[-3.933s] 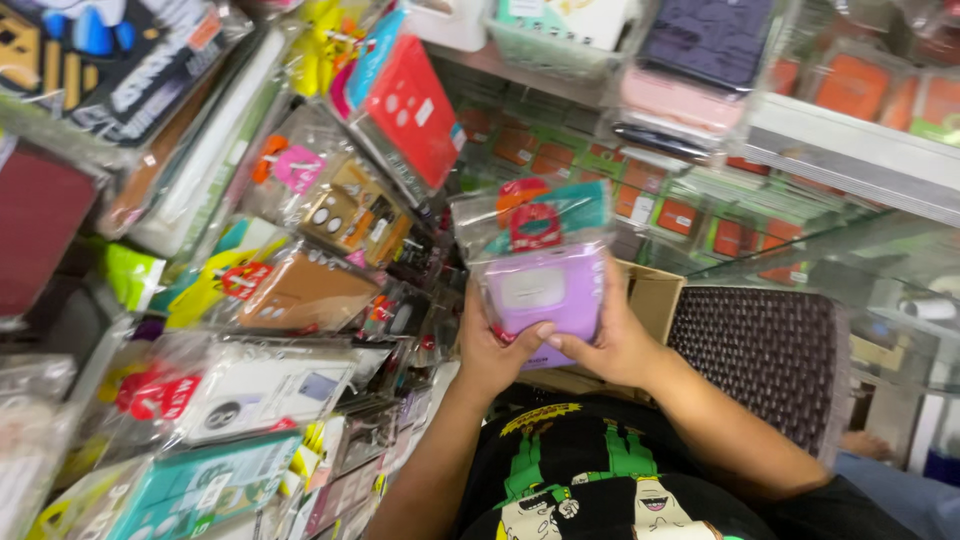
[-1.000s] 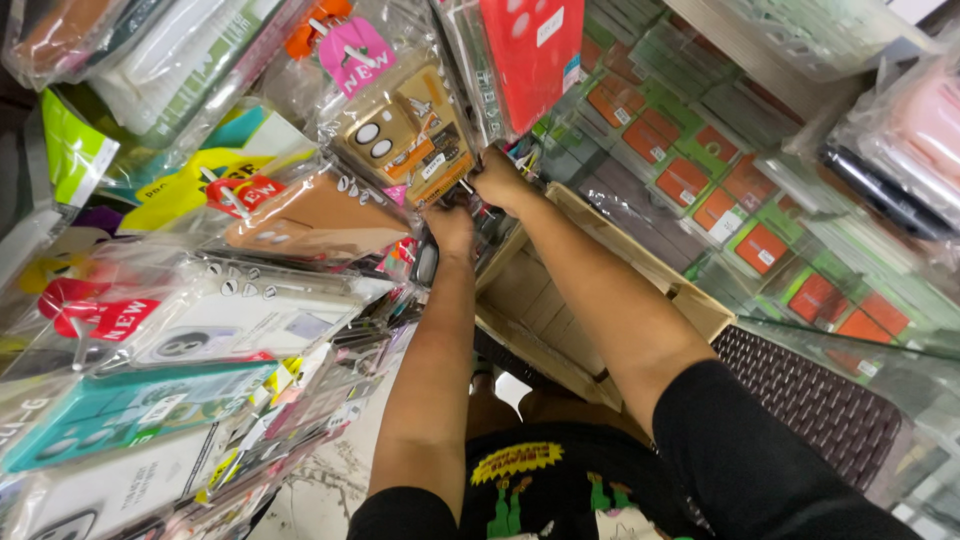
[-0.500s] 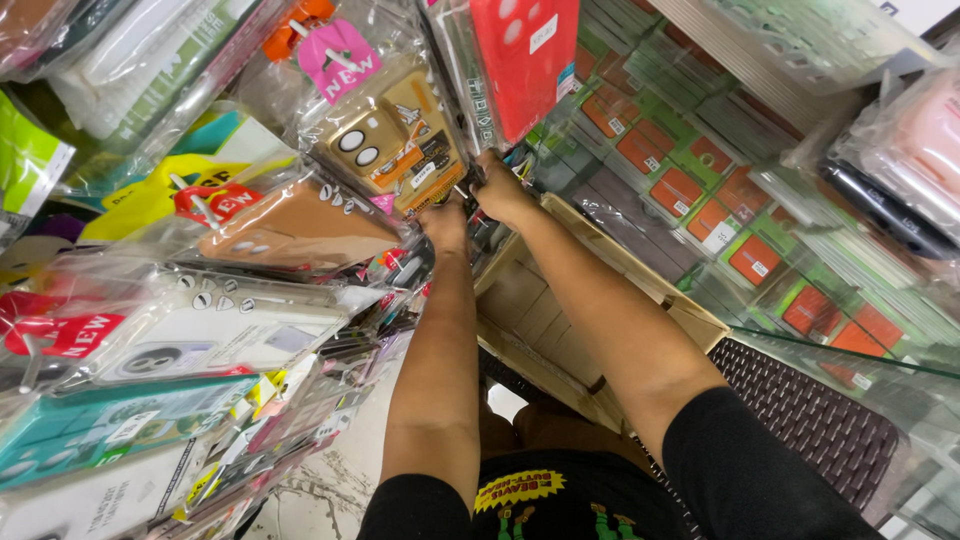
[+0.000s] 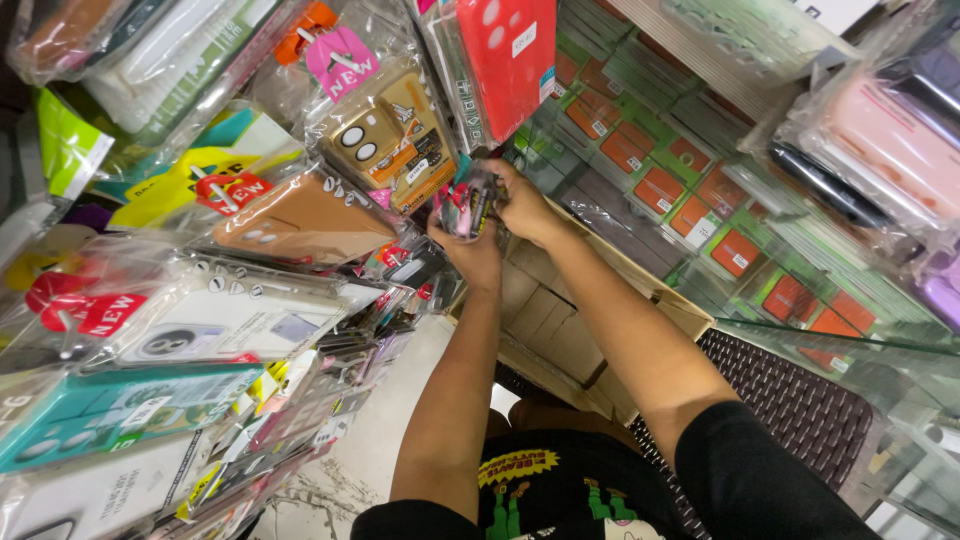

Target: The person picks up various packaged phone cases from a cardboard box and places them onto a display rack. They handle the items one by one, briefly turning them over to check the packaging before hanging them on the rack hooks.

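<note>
Both the left hand (image 4: 470,255) and the right hand (image 4: 522,205) have fingers closed around a small packaged phone case (image 4: 466,205), just under the hanging red case (image 4: 505,60).

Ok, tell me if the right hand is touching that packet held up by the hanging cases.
Touching: the head view shows the right hand wrapped around the small packet.

Both arms stretch up, left hand (image 4: 470,250) and right hand (image 4: 520,205) with fingers curled.

Light: bright, even | Glare: on plastic sleeves (image 4: 250,310) | Blur: slight at hands | Edges: stretched
</note>
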